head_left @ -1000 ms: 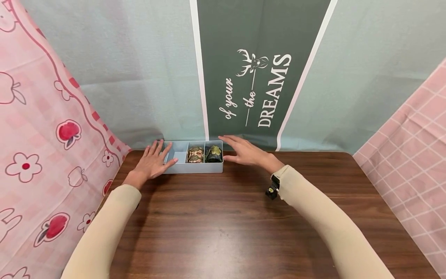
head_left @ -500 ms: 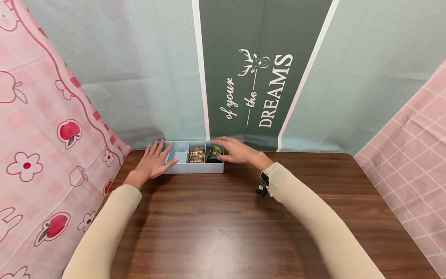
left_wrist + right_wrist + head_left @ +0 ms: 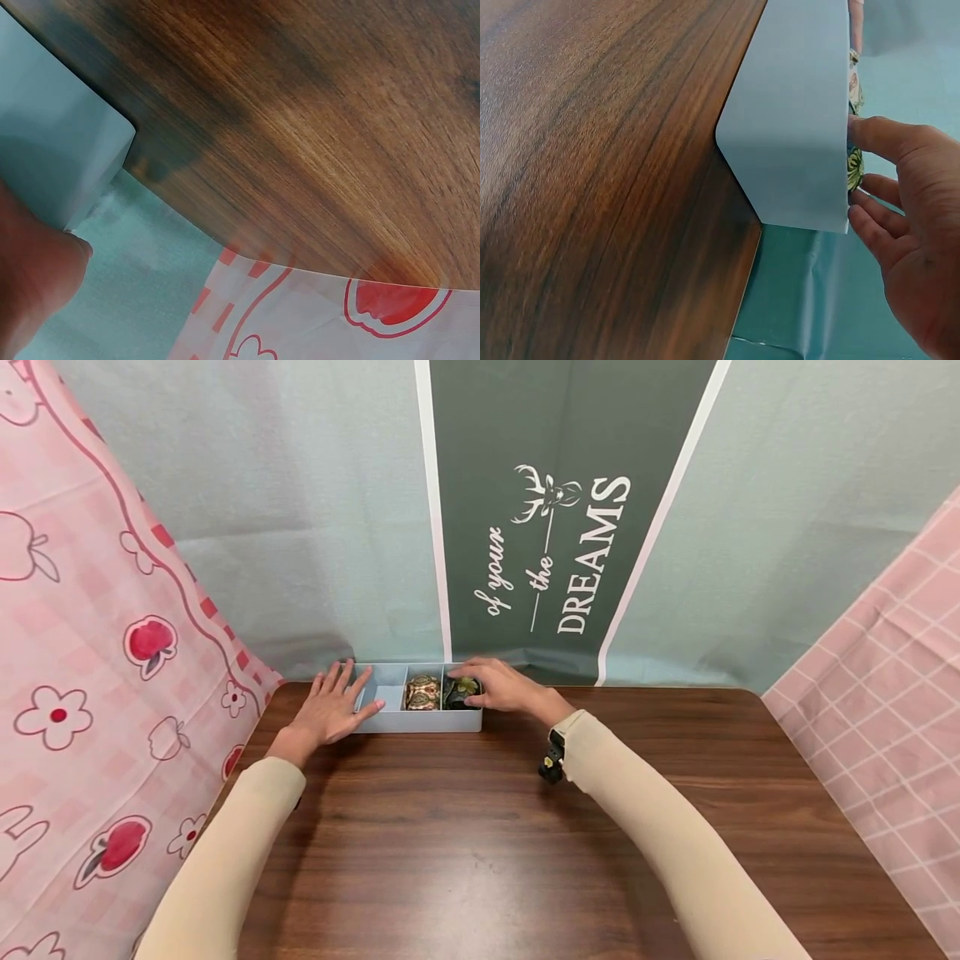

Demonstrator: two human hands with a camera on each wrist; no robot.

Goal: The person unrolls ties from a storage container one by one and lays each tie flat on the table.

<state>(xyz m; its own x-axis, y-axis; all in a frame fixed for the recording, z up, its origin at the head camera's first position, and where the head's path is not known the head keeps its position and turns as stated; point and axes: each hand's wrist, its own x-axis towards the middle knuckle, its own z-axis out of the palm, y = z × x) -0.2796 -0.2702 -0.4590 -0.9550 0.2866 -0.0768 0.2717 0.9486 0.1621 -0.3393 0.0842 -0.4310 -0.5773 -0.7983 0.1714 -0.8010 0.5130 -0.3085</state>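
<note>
A pale blue divided box (image 3: 417,721) lies at the table's far edge. Its right compartment holds a dark rolled cloth with a yellow-green leaf print (image 3: 465,687); the middle one holds a beige and brown patterned rolled cloth (image 3: 422,692). My right hand (image 3: 506,683) reaches into the right compartment, thumb and fingers curled about the dark roll. In the right wrist view the fingertips (image 3: 870,214) are partly hidden behind the box wall. My left hand (image 3: 327,703) rests with spread fingers over the box's left end. Its thumb lies on the near rim.
The brown wooden table (image 3: 465,843) extends toward me from the box. A grey-green curtain (image 3: 315,527) with printed lettering hangs right behind it. Pink patterned cloths (image 3: 82,693) hang at both sides.
My right hand has moved left from beside the box to over its right compartment, and its fingers have curled down around the dark roll. The left hand has stayed in place.
</note>
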